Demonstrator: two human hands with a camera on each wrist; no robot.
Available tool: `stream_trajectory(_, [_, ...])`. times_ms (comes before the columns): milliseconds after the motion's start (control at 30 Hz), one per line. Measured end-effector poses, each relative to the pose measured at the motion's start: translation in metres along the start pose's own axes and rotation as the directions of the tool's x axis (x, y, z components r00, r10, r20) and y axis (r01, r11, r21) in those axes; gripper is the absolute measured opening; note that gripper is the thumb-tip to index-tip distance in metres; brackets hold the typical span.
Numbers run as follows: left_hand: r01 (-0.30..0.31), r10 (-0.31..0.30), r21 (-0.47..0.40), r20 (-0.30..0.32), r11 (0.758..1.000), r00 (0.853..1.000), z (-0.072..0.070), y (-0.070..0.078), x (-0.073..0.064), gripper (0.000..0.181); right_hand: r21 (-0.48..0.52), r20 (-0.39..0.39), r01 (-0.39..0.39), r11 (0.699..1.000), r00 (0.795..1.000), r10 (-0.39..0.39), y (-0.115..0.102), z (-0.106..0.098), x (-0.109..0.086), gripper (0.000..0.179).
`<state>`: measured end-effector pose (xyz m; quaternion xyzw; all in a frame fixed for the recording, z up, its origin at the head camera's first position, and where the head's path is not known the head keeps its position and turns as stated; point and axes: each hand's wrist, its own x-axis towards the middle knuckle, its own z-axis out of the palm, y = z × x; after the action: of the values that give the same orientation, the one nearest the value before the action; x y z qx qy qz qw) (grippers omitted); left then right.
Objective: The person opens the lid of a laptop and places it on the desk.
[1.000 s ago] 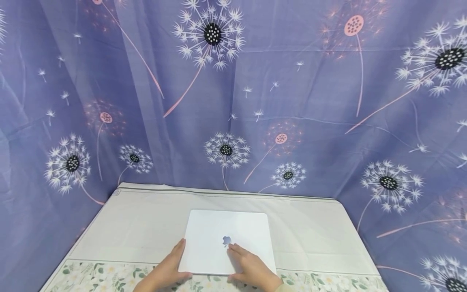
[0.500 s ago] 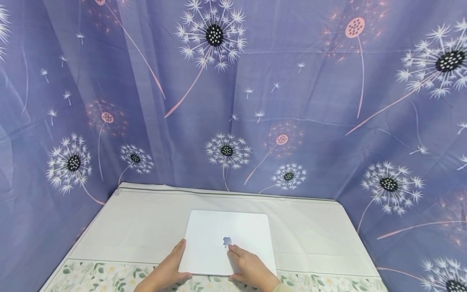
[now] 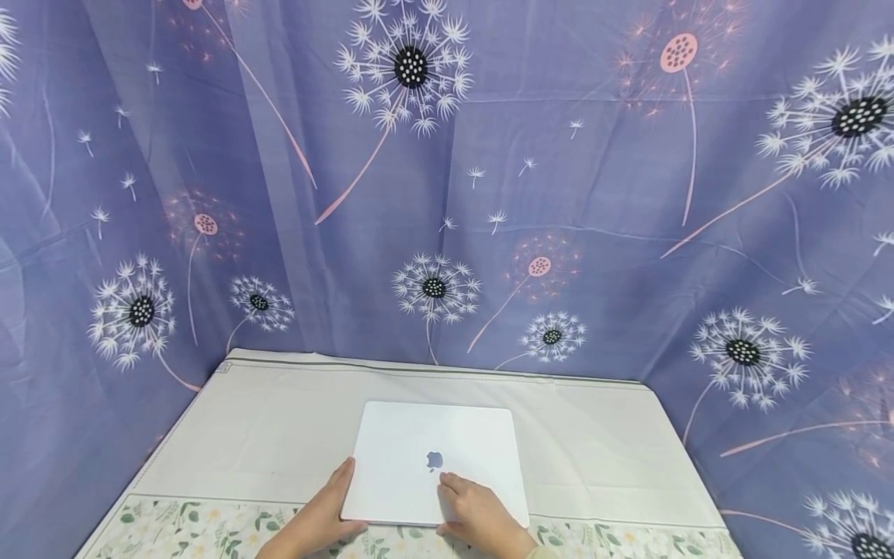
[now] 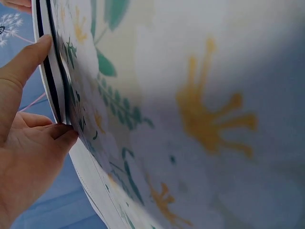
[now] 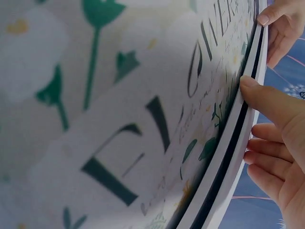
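Note:
A closed silver laptop (image 3: 401,481) with a dark apple logo lies flat, its front edge towards me. My left hand (image 3: 321,512) holds its front left corner, fingers along the left side and thumb against the front edge. In the left wrist view the fingertips (image 4: 66,133) bend in at that corner. My right hand (image 3: 482,516) rests on the lid just right of the logo, fingers extended. In the right wrist view its thumb (image 5: 250,86) touches the front edge, by the dark seam between lid and base.
Under the laptop is a pale cloth (image 3: 279,435) with a floral band (image 3: 202,528) along its near side. Purple curtains (image 3: 335,295) with dandelion prints stand behind and on both sides.
The right fingertips have slid slightly towards me, off the logo's lower edge. The left hand and the laptop stay in place.

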<state>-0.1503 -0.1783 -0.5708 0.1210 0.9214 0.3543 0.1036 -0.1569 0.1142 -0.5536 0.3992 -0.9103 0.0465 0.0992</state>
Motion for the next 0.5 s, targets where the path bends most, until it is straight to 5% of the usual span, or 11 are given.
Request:
stream_trajectory(267, [-0.011,0.011,0.008,-0.023,1.000,1.000,0.0016,-0.0051,-0.0014,0.118,-0.012,0.005,0.004,1.000,1.000,-0.004,-0.0033,-0.0059,0.0005,0.038])
stream_trajectory(500, [0.006,0.002,0.075,-0.113,0.997,0.994,0.0039,-0.0096,0.0008,0.124,-0.059,-0.050,0.073,0.996,0.996,-0.076,-0.0016,-0.0107,-0.0003,0.032])
